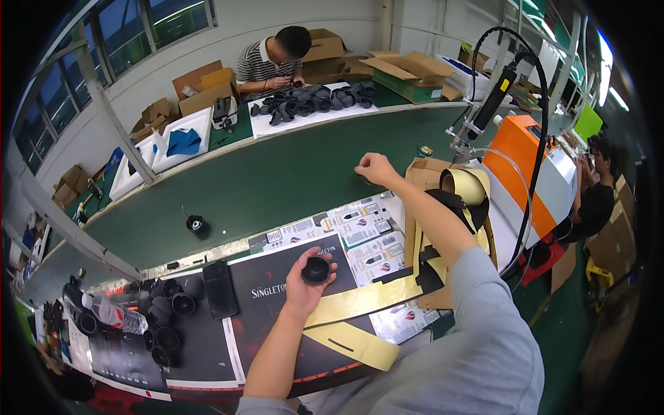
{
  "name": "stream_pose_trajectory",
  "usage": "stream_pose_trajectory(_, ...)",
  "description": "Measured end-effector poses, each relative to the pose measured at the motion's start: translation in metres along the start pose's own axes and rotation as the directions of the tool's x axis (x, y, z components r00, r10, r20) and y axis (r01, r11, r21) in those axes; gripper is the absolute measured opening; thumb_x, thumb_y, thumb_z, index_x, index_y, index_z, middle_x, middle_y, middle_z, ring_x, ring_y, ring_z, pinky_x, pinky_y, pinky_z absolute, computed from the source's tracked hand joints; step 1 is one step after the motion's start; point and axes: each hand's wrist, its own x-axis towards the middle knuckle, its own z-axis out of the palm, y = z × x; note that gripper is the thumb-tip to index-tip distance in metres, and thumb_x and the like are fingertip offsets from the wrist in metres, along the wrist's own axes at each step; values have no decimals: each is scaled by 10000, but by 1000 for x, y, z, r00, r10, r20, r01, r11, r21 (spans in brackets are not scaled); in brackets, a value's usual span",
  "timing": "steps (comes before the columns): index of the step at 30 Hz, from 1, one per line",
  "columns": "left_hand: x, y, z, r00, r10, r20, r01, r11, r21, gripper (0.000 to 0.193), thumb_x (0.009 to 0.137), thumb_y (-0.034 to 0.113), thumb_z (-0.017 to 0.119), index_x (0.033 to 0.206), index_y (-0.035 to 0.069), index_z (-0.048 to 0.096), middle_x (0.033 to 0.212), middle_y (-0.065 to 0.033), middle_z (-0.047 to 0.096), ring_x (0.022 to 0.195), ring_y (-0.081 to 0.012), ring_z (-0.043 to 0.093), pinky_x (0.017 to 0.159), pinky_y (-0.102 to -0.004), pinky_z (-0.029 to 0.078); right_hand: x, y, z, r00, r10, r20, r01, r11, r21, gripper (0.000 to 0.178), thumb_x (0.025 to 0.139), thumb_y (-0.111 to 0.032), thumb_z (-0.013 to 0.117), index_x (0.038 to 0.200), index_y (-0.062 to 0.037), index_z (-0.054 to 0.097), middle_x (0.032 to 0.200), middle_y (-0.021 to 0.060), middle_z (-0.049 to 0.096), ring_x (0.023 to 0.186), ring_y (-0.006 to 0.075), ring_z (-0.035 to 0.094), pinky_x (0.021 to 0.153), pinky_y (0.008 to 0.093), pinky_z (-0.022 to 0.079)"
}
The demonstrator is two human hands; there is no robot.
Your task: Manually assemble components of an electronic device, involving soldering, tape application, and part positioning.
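Observation:
In my left hand (pixel 306 283) sits a round black plastic cup (pixel 316 270), its hollow side facing up and my fingers curled round it. My right hand (pixel 375 169) is stretched out over the green conveyor belt (pixel 277 187), its fingers pinched together; whatever they may hold is hidden. Between my arms, strips of yellow backing paper (pixel 366 299) lie across the dark printed mat (pixel 266 277). Beneath my right forearm stands an open cardboard box (pixel 422 169) with a yellow roll (pixel 465 187) and black adhesive pieces (pixel 432 273). A black cup-shaped part (pixel 196 223) rests on the belt.
Several black cups (pixel 166 308) lie at the left beside a phone (pixel 220 289) and a clear bottle (pixel 121 315). An orange and white machine (pixel 529 173) with an upright tool (pixel 490 104) stands at the right. Across the belt, a person (pixel 273 66) handles black parts (pixel 318 100).

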Motion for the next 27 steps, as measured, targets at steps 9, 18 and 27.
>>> stream_pose_trajectory(9, -5, -1, 8, 975, 97, 201, -112, 992, 63, 724, 882, 310, 494, 1535, 178, 211, 1506, -183, 342, 904, -268, 651, 679, -327, 573, -167, -73, 23, 947, -188, 261, -91, 619, 780, 263, 855, 42, 621, 1112, 13, 574, 1092, 89, 634, 1048, 162, 616, 941, 313, 502)
stream_pose_trajectory(18, -11, -2, 8, 979, 98, 179, -142, 957, 252, 590, 909, 314, 499, 1408, 7, 426, 1396, -133, 495, 935, -219, 651, 701, -295, 553, -218, -39, 65, 966, -209, 153, 61, 757, 651, 269, 836, -63, 707, 1076, 40, 641, 954, 85, 628, 959, 188, 644, 833, 288, 529)
stream_pose_trajectory(27, -9, 0, 6, 997, 74, -18, -72, 995, 75, 454, 958, 347, 427, 1280, 43, 530, 1099, -132, 635, 917, -233, 628, 734, -340, 512, -220, -35, 45, 893, -434, 117, 435, 900, 14, 271, 828, -230, 687, 1019, -37, 690, 888, 134, 608, 867, 313, 612, 782, 399, 496)
